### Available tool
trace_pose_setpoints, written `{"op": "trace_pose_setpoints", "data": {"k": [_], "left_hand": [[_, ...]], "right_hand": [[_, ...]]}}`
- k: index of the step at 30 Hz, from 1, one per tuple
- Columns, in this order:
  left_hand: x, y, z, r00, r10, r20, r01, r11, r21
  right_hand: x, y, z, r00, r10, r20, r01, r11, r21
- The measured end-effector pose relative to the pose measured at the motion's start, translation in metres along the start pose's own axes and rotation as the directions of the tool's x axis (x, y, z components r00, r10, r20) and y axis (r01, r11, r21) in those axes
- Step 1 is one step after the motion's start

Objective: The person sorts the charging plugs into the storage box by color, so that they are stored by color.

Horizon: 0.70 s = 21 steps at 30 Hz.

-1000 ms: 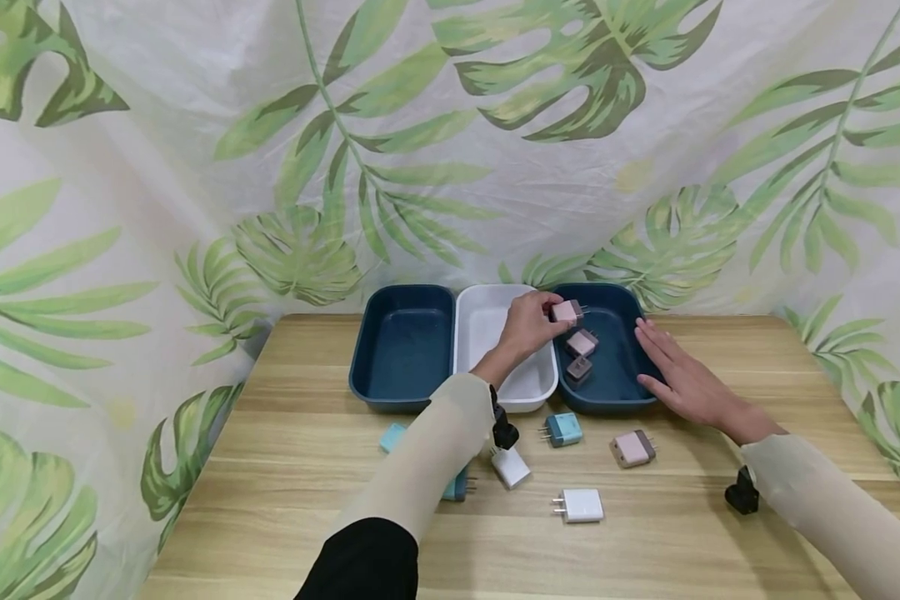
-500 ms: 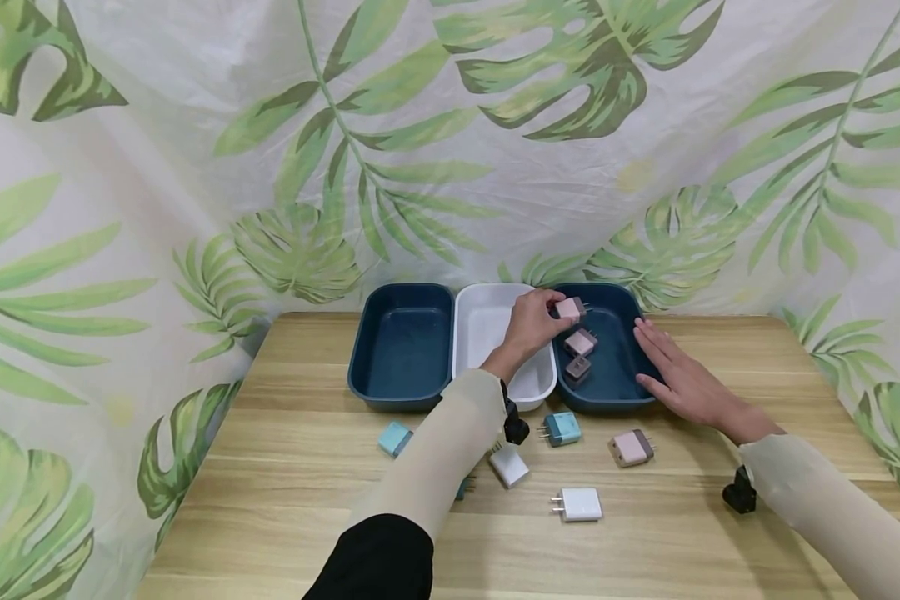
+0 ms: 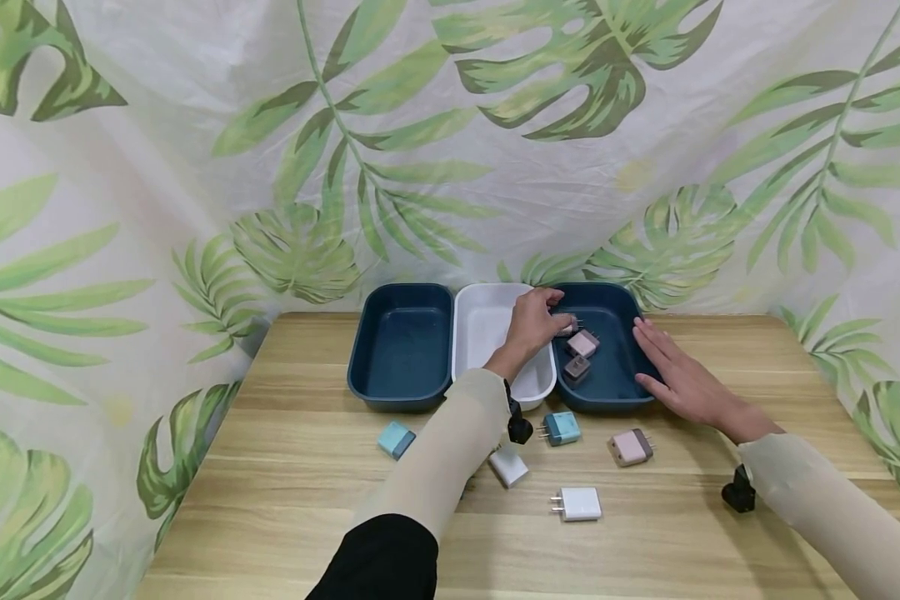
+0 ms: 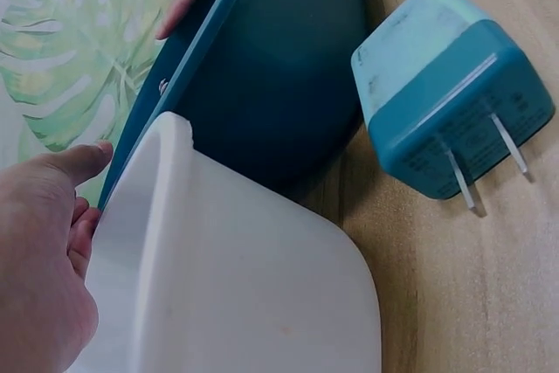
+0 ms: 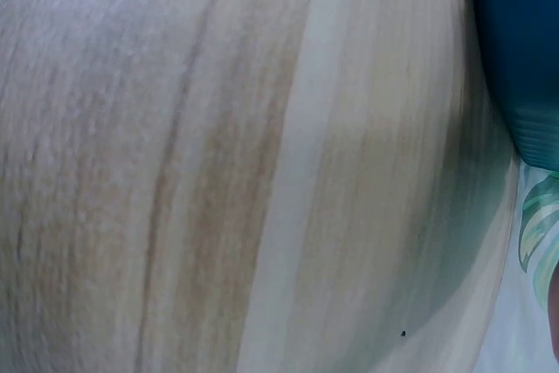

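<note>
My left hand [image 3: 528, 327] is over the border of the white tray [image 3: 468, 333] and the right blue tray [image 3: 618, 400], thumb and forefinger parted. Just under the thumb, a pink-and-brown charger plug [image 3: 568, 327] lies in the blue tray, partly hidden by the hand. Beside it are another pink-and-brown charger [image 3: 582, 342] and a brownish charger [image 3: 577, 368]. My right hand [image 3: 678, 375] rests with straight fingers against the blue tray's right rim. In the left wrist view, a teal charger [image 4: 445, 93] lies on the wood beside the trays.
A second blue tray [image 3: 401, 396] stands at the left of the row. In front lie a light-blue charger [image 3: 396, 439], white chargers [image 3: 581, 504] and a pink charger [image 3: 632, 447]. My left forearm partly covers another one. A leaf-print cloth [image 3: 420, 167] hangs behind the table.
The pink-and-brown charger has left my left hand's fingertips and dropped into the right blue tray; thumb and forefinger have spread. My right hand has stayed at the rim.
</note>
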<state>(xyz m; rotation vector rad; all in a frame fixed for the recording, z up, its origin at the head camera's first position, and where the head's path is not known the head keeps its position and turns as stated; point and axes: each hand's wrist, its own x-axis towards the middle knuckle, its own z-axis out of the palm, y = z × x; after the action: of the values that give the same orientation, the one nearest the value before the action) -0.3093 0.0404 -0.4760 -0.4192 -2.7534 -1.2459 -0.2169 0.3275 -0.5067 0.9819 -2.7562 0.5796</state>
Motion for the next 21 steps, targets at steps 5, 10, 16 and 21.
{"op": "trace_pose_setpoints", "data": {"k": [5,10,16,21], "left_hand": [[-0.0006,0.0007,-0.0003,1.0,-0.009,-0.001,0.009,1.0,0.003],[-0.0019,0.0005,-0.0032,1.0,-0.006,0.004,0.006,1.0,-0.025],[-0.0032,-0.0001,-0.0059,1.0,0.0,0.008,0.001,0.997,-0.073],[-0.0064,0.0004,-0.0092,0.999,0.04,0.032,-0.035,0.988,-0.148]], "right_hand": [[0.0001,-0.0011,-0.0003,1.0,0.018,0.005,-0.018,1.0,0.005],[0.0003,-0.0002,0.0003,1.0,0.026,0.007,-0.026,1.0,0.01],[0.0016,0.0007,0.0011,1.0,0.006,-0.011,-0.006,1.0,0.0],[0.001,0.0003,0.0003,1.0,-0.006,-0.018,0.006,1.0,0.002]]}}
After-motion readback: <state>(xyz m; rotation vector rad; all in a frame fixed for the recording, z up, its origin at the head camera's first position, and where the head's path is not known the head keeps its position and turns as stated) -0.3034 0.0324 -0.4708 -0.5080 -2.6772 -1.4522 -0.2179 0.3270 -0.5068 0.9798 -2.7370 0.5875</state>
